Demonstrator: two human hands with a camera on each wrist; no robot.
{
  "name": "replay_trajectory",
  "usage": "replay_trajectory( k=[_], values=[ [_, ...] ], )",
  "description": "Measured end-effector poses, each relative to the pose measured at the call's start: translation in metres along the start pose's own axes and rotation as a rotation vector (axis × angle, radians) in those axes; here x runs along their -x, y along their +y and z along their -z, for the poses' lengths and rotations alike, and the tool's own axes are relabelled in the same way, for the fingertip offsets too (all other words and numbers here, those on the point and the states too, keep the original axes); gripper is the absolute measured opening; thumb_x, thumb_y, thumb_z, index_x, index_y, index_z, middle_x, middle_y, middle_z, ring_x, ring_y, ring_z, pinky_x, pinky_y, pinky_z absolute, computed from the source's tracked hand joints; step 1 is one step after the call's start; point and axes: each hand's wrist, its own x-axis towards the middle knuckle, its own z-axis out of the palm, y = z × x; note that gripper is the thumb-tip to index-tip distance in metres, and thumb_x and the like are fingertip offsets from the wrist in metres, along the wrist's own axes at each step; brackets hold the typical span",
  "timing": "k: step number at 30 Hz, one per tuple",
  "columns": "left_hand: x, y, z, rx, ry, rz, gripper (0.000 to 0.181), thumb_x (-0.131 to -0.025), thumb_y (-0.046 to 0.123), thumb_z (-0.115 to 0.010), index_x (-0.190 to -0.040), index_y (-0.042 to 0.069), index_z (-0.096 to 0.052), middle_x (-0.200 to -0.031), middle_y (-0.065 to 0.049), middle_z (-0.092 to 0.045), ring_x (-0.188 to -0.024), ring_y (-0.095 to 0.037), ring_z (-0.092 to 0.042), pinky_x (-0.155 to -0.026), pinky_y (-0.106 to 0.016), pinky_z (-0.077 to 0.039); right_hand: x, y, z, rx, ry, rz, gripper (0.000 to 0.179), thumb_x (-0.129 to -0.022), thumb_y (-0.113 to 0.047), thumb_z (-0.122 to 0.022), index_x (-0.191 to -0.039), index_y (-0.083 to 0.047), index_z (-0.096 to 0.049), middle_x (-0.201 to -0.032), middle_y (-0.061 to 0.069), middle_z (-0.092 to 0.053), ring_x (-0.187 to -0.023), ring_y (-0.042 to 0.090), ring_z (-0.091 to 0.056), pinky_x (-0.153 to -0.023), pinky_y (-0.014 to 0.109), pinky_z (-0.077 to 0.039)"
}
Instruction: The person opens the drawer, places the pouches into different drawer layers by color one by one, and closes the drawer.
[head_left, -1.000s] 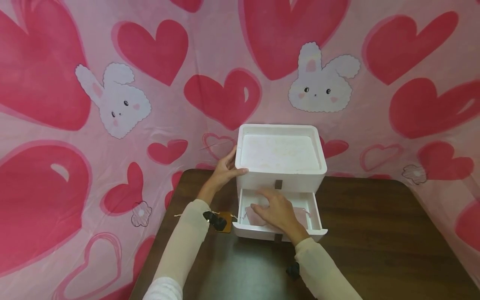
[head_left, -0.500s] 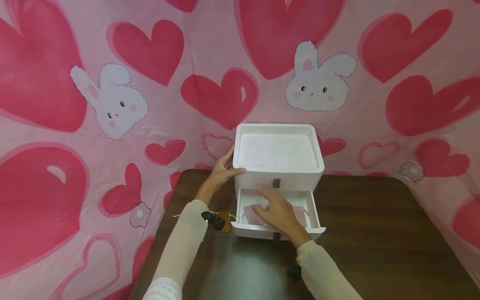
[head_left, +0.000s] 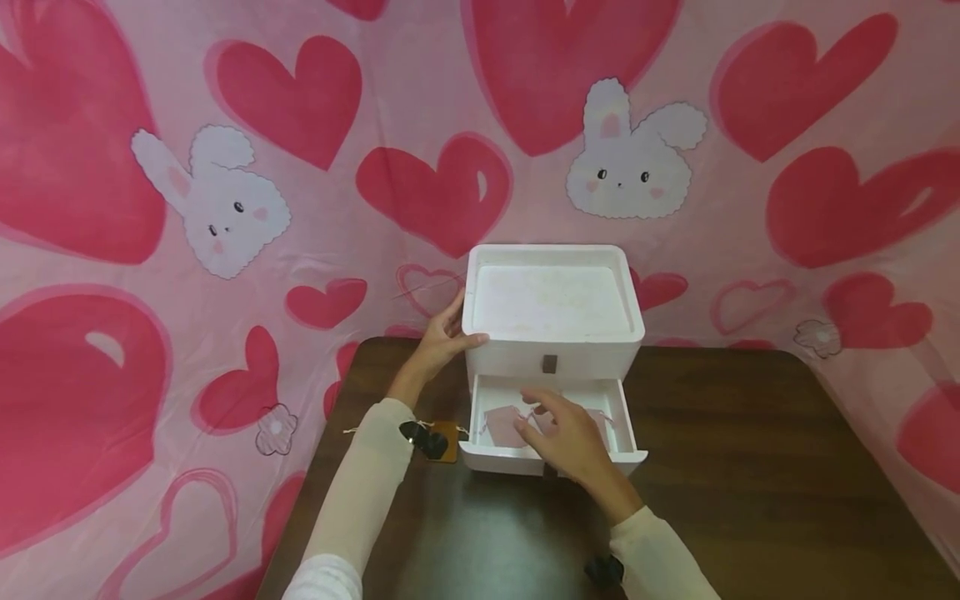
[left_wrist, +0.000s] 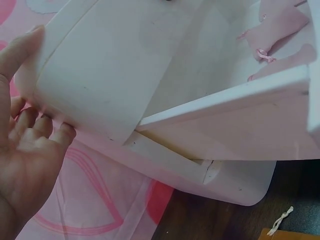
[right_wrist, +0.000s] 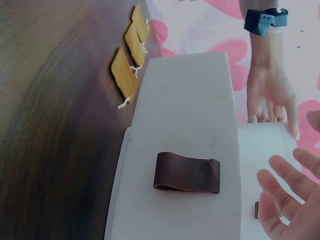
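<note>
A white drawer unit [head_left: 506, 357] stands on the table with its lower drawer [head_left: 510, 460] pulled out. Several pink drawstring pouches [left_wrist: 275, 32] lie inside that drawer. My left hand [head_left: 441, 343] grips the unit's upper left edge, thumb at the front rim and fingers against the side, as the left wrist view shows. Above the drawer hovers my right hand [head_left: 573, 440], its fingers loosely bent and apart, with nothing seen in them. It hides part of the pouches in the head view. A dark brown pull tab [right_wrist: 186, 172] sits on the drawer's front.
Flat mustard-coloured pieces with white cords [right_wrist: 123, 76] lie on the dark wooden table [head_left: 750, 442], left of the unit. The shut upper drawer has its own brown tab [head_left: 550, 364]. A pink cloth with hearts and rabbits [head_left: 420, 100] hangs behind the table.
My right hand has drawn back slightly toward me and to the right, uncovering more of the pink pouches. The left hand keeps its place on the unit. The head view has shifted a little.
</note>
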Motion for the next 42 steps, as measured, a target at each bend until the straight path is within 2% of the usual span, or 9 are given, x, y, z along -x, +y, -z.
replay_trajectory(
  k=[10,15,22,26,29,32,38,40,42],
  values=[
    [0.001,0.001,0.000,0.014,-0.004,-0.002,0.095,-0.088,-0.006,-0.071,-0.164,0.019,-0.020,-0.172,-0.005,-0.021,-0.153,-0.034,-0.033,-0.124,-0.049,-0.031,0.017,0.004,0.013,-0.187,0.014,0.089,0.029,-0.087,-0.014,-0.077,-0.115,-0.010,-0.074,-0.104,0.005,-0.078,-0.085,0.011,-0.070,-0.074,0.026,-0.059],
    [0.001,0.001,0.000,0.009,0.000,-0.002,0.095,-0.087,-0.006,-0.071,-0.164,0.019,-0.020,-0.172,-0.006,-0.021,-0.152,-0.035,-0.035,-0.123,-0.050,-0.033,0.028,0.011,0.013,-0.312,-0.020,0.112,0.022,-0.089,-0.006,-0.074,-0.111,-0.003,-0.074,-0.099,0.014,-0.078,-0.083,-0.002,-0.065,-0.071,0.024,-0.059],
    [0.000,-0.001,0.001,0.009,-0.001,-0.013,0.100,-0.084,0.010,-0.082,-0.163,0.018,-0.022,-0.171,-0.006,-0.024,-0.152,-0.035,-0.035,-0.124,-0.051,-0.032,0.052,0.025,0.016,-0.508,-0.204,0.079,0.023,-0.097,-0.005,-0.063,-0.115,0.007,-0.069,-0.104,0.022,-0.076,-0.091,-0.006,-0.068,-0.079,0.020,-0.058],
    [-0.001,-0.001,0.001,-0.002,0.002,-0.004,0.096,-0.087,0.002,-0.076,-0.164,0.019,-0.021,-0.171,-0.005,-0.023,-0.153,-0.035,-0.035,-0.123,-0.051,-0.033,0.062,0.038,0.013,-0.685,-0.330,0.032,0.030,-0.101,-0.004,-0.056,-0.121,0.018,-0.060,-0.110,0.036,-0.069,-0.097,-0.004,-0.070,-0.086,0.017,-0.058],
    [-0.001,0.000,0.001,-0.014,0.002,0.004,0.093,-0.088,-0.008,-0.068,-0.164,0.020,-0.021,-0.172,-0.004,-0.022,-0.153,-0.035,-0.034,-0.123,-0.051,-0.034,0.068,0.048,0.009,-0.761,-0.390,-0.008,0.035,-0.104,-0.005,-0.051,-0.123,0.024,-0.055,-0.112,0.042,-0.064,-0.099,-0.002,-0.072,-0.087,0.016,-0.057],
    [-0.001,0.000,0.000,-0.013,0.002,0.008,0.093,-0.088,-0.008,-0.067,-0.164,0.020,-0.021,-0.172,-0.004,-0.022,-0.153,-0.034,-0.034,-0.123,-0.050,-0.033,0.071,0.056,0.004,-0.772,-0.414,-0.032,0.037,-0.105,-0.007,-0.047,-0.124,0.025,-0.053,-0.112,0.035,-0.069,-0.100,0.000,-0.072,-0.085,0.018,-0.057],
    [0.000,0.001,0.000,0.003,-0.003,0.001,0.095,-0.087,-0.009,-0.069,-0.164,0.019,-0.020,-0.172,-0.005,-0.020,-0.153,-0.035,-0.033,-0.122,-0.051,-0.033,0.077,0.071,-0.004,-0.824,-0.472,-0.091,0.043,-0.107,-0.011,-0.043,-0.127,0.026,-0.049,-0.111,-0.007,-0.079,-0.102,0.001,-0.073,-0.088,0.022,-0.057],
    [0.000,0.002,0.000,0.006,-0.007,-0.006,0.095,-0.087,-0.009,-0.069,-0.164,0.018,-0.020,-0.172,-0.005,-0.020,-0.154,-0.035,-0.033,-0.122,-0.050,-0.033,0.078,0.075,-0.007,-0.843,-0.498,-0.132,0.046,-0.107,-0.013,-0.042,-0.129,0.026,-0.047,-0.111,-0.011,-0.078,-0.102,0.002,-0.073,-0.088,0.023,-0.058],
    [0.000,0.002,0.000,0.009,-0.010,-0.012,0.095,-0.087,-0.009,-0.069,-0.164,0.018,-0.020,-0.172,-0.005,-0.020,-0.154,-0.035,-0.032,-0.123,-0.050,-0.033,0.080,0.079,-0.010,-0.851,-0.517,-0.187,0.048,-0.108,-0.016,-0.043,-0.131,0.026,-0.046,-0.112,-0.007,-0.079,-0.101,0.002,-0.073,-0.088,0.024,-0.058]
  ],
)
